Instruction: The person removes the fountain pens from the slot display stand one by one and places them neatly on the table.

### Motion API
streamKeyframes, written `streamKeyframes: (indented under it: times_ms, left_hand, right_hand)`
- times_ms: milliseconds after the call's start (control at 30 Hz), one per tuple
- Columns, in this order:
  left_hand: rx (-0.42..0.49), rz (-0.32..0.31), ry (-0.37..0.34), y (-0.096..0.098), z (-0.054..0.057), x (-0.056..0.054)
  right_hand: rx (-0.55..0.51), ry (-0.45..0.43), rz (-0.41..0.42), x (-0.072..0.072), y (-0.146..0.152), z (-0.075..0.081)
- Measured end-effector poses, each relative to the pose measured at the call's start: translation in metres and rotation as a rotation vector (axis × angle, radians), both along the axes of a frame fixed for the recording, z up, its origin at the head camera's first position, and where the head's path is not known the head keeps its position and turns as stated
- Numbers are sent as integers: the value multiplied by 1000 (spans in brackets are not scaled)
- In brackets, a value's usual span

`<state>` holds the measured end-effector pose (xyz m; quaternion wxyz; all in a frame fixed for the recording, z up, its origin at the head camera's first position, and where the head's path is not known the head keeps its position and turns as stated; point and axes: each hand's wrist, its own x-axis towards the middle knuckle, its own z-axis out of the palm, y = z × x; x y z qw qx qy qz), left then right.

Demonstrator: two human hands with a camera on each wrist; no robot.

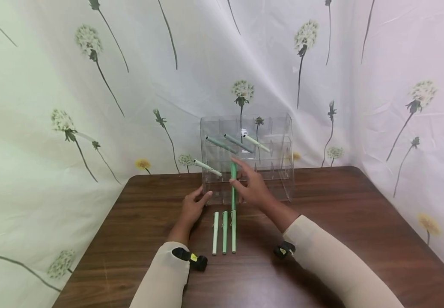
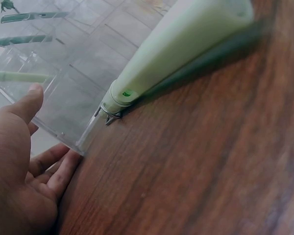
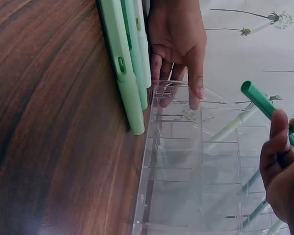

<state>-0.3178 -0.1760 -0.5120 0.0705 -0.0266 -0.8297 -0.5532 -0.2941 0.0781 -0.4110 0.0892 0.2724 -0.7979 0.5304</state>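
Note:
A clear plastic organizer with several compartments (image 1: pixel 292 171) stands on the table. My left hand (image 1: pixel 192 207) holds its lower left corner, thumb on the near side and fingers behind the panel in the right wrist view. My right hand (image 1: pixel 255 187) pinches a green pen (image 3: pixel 258 99) between thumb and fingers, in front of the organizer. Four-sided slots hold several slanted pens: a dark green pen (image 1: pixel 220 144), a grey-green pen (image 1: pixel 239 143) and a pale pen (image 1: pixel 256 143) above, with another pale pen (image 1: pixel 207 167) lower left.
Three pens lie side by side on the brown table (image 1: pixel 144 222) before the organizer: a whitish pen (image 1: pixel 215 234), a green pen (image 1: pixel 224 233) and a light green pen (image 1: pixel 233 239). A dandelion-print cloth (image 1: pixel 206 64) hangs behind the table and along its sides.

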Motion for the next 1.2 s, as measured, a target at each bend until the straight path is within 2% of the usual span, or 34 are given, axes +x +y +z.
streamKeyframes:
  times_ms: [367, 700, 967, 1200]
  left_hand:
    - [-13, 9, 10, 1, 1, 0]
    - [-14, 0, 11, 0, 1, 1]
    - [-2, -4, 23, 0, 0, 0]
    - [-24, 2, -2, 0, 3, 0]
  right_hand:
    - [-48, -142, 10, 5, 5, -5]
    - [-29, -154, 40, 12, 17, -12]
    - [-6, -229, 67, 15, 28, -23]
    - [-3, -290, 89, 20, 39, -30]
